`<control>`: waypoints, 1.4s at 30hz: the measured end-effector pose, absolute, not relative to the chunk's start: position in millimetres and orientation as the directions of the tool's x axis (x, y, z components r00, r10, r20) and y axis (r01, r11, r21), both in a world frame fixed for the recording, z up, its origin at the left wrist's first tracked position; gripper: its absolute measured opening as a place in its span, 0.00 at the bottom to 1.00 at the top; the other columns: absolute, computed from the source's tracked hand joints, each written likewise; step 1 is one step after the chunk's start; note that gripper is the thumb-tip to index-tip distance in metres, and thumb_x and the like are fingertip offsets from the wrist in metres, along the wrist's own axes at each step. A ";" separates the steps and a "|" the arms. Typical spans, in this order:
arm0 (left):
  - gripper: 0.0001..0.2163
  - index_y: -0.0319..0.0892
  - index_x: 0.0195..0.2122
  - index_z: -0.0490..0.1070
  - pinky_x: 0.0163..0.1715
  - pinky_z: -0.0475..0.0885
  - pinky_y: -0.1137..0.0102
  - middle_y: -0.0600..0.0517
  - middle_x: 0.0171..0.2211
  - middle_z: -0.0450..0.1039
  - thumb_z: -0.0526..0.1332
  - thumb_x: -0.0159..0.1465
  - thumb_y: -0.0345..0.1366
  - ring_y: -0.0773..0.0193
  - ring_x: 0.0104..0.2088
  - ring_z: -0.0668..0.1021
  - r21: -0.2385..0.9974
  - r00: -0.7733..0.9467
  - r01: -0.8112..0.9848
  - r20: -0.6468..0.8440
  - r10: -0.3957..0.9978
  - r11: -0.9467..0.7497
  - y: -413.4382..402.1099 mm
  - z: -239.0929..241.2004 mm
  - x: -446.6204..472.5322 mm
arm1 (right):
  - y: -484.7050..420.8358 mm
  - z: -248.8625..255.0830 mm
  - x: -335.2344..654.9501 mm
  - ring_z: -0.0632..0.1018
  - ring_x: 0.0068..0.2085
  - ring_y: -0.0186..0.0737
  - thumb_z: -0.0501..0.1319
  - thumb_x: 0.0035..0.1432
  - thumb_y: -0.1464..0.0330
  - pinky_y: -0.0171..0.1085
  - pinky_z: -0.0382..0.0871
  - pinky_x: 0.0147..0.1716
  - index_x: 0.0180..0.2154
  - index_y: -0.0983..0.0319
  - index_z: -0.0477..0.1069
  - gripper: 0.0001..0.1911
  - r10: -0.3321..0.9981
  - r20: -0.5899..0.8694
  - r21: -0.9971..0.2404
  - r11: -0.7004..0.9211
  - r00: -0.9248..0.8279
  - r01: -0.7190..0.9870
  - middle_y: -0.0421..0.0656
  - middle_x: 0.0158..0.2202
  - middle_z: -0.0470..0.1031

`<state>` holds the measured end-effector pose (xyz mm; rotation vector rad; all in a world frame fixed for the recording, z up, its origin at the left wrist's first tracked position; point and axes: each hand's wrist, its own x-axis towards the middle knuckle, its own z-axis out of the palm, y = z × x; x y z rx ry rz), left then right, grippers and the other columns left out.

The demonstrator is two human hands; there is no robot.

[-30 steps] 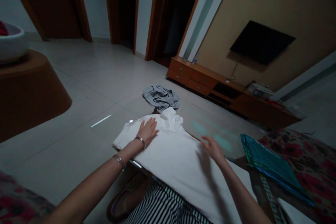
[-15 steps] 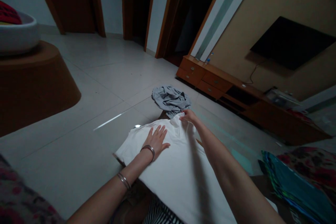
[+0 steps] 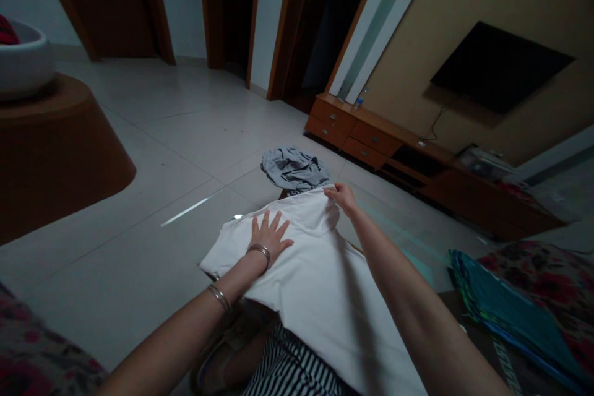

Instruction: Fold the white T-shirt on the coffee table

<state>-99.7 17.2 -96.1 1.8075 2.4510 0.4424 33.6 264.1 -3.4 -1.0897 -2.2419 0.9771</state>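
A white garment, perhaps a T-shirt (image 3: 320, 272), lies spread over a low surface in front of me, mostly covering it. Flat on its left part rests my left hand (image 3: 270, 236), fingers spread, with metal bangles on wrist and forearm. At the garment's far edge, my right hand (image 3: 342, 197) pinches the fabric, which is drawn up in folds there. Just beyond that edge sits a crumpled grey cloth (image 3: 294, 168). The fingertips of my right hand are partly hidden by the fabric.
To the right lies a folded teal cloth (image 3: 505, 309) beside floral fabric (image 3: 547, 278). A wooden TV cabinet (image 3: 366, 139) runs along the wall under a television (image 3: 501, 68). At left, a white bowl (image 3: 28, 65) stands on a brown pedestal (image 3: 69, 148). Striped fabric (image 3: 292, 365) covers my lap.
My right hand has pulled the garment's far edge outward to the right, stretching the fabric. My left hand stays flat, its fingers more widely spread. The view has shifted slightly.
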 end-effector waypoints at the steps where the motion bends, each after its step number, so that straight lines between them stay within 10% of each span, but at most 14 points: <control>1: 0.27 0.55 0.63 0.60 0.59 0.41 0.36 0.50 0.68 0.49 0.51 0.64 0.55 0.38 0.67 0.46 0.266 -0.307 0.925 0.110 0.945 0.270 17.4 -95.4 -102.5 | 261.8 0.9 35.1 0.64 0.25 0.31 0.61 0.45 0.61 0.31 0.57 0.25 0.27 0.65 0.70 0.12 0.818 0.097 -0.761 0.428 -0.566 0.488 0.36 0.23 0.67; 8: 0.28 0.50 0.65 0.57 0.60 0.43 0.37 0.49 0.68 0.49 0.48 0.66 0.52 0.41 0.67 0.48 0.216 -0.288 0.940 0.090 0.953 0.264 15.1 -86.7 -127.5 | 196.4 39.2 41.8 0.70 0.31 0.34 0.60 0.48 0.70 0.31 0.62 0.31 0.29 0.63 0.72 0.05 0.745 0.258 -0.631 0.612 -0.615 0.477 0.38 0.28 0.72; 14: 0.23 0.46 0.62 0.63 0.57 0.48 0.38 0.45 0.67 0.52 0.47 0.66 0.36 0.41 0.66 0.51 0.162 -0.289 0.949 0.097 0.952 0.271 13.7 -80.6 -135.1 | 109.1 55.9 87.4 0.75 0.31 0.34 0.59 0.57 0.63 0.32 0.67 0.33 0.38 0.62 0.76 0.11 0.365 0.125 -0.766 0.627 -0.923 0.144 0.41 0.32 0.77; 20: 0.27 0.41 0.61 0.64 0.58 0.50 0.43 0.44 0.66 0.54 0.45 0.61 0.25 0.45 0.66 0.53 0.080 -0.256 0.966 0.131 0.958 0.247 12.2 -83.3 -140.1 | 149.6 11.0 147.4 0.76 0.36 0.39 0.62 0.49 0.74 0.37 0.69 0.39 0.36 0.63 0.76 0.10 0.733 0.092 -0.622 0.571 -0.674 0.536 0.45 0.35 0.77; 25: 0.28 0.40 0.63 0.61 0.58 0.50 0.44 0.44 0.66 0.54 0.46 0.61 0.24 0.46 0.66 0.53 0.040 -0.258 0.966 0.126 0.958 0.255 12.9 -84.7 -138.2 | 160.4 -36.6 155.0 0.72 0.48 0.42 0.60 0.41 0.82 0.42 0.64 0.50 0.45 0.60 0.74 0.26 0.629 0.145 -0.500 0.713 -0.764 0.492 0.46 0.46 0.74; 34: 0.19 0.45 0.55 0.69 0.56 0.55 0.52 0.47 0.65 0.55 0.48 0.66 0.34 0.52 0.61 0.60 0.107 -0.251 0.966 0.185 0.950 0.234 15.5 -77.2 -150.3 | 163.7 -78.6 151.4 0.72 0.36 0.39 0.55 0.49 0.79 0.37 0.64 0.40 0.28 0.61 0.73 0.11 0.662 0.401 -0.582 0.718 -0.633 0.381 0.42 0.30 0.74; 42: 0.17 0.42 0.52 0.71 0.54 0.59 0.56 0.45 0.58 0.67 0.48 0.68 0.35 0.54 0.57 0.66 0.247 -0.396 0.907 0.225 0.890 0.341 18.0 -79.5 -181.3 | 154.3 -82.6 171.7 0.74 0.43 0.42 0.54 0.51 0.79 0.42 0.66 0.46 0.26 0.61 0.74 0.12 0.690 0.452 -0.574 0.710 -0.564 0.408 0.46 0.38 0.77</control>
